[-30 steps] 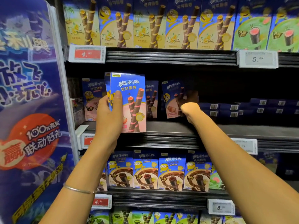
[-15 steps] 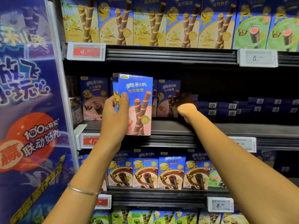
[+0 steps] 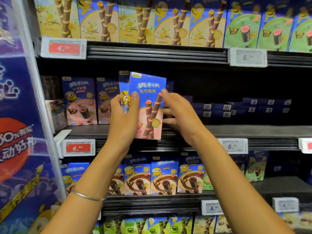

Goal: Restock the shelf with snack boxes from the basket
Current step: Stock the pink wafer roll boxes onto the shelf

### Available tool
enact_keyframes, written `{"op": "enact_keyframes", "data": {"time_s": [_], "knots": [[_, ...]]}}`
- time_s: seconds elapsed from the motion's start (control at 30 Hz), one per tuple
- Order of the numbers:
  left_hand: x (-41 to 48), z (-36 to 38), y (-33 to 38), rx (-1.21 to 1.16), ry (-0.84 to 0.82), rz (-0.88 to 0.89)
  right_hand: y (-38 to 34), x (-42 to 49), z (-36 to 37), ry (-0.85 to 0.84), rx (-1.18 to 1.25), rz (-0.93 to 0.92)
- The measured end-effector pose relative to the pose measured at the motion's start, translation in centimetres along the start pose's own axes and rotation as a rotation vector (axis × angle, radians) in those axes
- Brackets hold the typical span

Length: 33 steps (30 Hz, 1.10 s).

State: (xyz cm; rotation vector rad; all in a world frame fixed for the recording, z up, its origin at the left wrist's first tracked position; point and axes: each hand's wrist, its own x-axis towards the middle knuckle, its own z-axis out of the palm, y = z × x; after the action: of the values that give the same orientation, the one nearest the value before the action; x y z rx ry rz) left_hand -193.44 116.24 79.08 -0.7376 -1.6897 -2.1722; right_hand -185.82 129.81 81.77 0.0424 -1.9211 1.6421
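So the left hand (image 3: 124, 115) is dead centre, gripping two snack boxes (image 3: 148, 98) upright, thumb across the front one. The right hand (image 3: 177, 112), at 3 o'clock of them, is back out now, fingers spread against the front box's edge, not clamped on it. Half a second ago it was reaching deep into the middle shelf (image 3: 236, 130). My guess is it's grabbing the next box to place. The shelved boxes (image 3: 79, 100) stand at 9 o'clock.

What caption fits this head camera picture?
Left hand holds two snack boxes before the middle shelf; right hand open beside them.
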Motion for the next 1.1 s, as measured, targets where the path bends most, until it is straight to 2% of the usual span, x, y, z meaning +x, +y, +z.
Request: {"op": "enact_keyframes", "data": {"time_s": [0.13, 0.23, 0.33, 0.47, 0.67, 0.73, 0.9, 1.1], "knots": [[-0.1, 2.3, -0.1, -0.082, -0.063, -0.045, -0.9, -1.5, -0.8, 0.052, -0.183, -0.076], [0.5, 2.8, -0.8, -0.022, -0.063, -0.072, -0.8, -1.0, -3.8, 0.106, -0.088, -0.016], [1.1, 2.1, -1.4, 0.034, -0.031, -0.073, -0.4, -0.1, -7.5, 0.211, -0.106, 0.007], [1.0, 1.2, -1.8, 0.083, -0.034, -0.067, 1.0, 2.7, -12.2, 0.376, -0.361, 0.029], [0.9, 0.9, -1.7, 0.088, -0.035, -0.034, 2.7, 7.4, -12.7, 0.299, -0.980, 0.141], [0.9, 0.8, -1.5, 0.074, -0.039, -0.034, 2.5, 8.5, -12.0, 0.255, -1.099, 0.184], [1.0, 0.6, -1.1, 0.076, -0.058, -0.030, 2.6, 10.2, -10.6, 0.221, -1.122, 0.221], [1.0, 0.3, -0.8, 0.079, -0.074, -0.051, 3.4, 10.6, -9.4, 0.259, -1.105, 0.255]]}}
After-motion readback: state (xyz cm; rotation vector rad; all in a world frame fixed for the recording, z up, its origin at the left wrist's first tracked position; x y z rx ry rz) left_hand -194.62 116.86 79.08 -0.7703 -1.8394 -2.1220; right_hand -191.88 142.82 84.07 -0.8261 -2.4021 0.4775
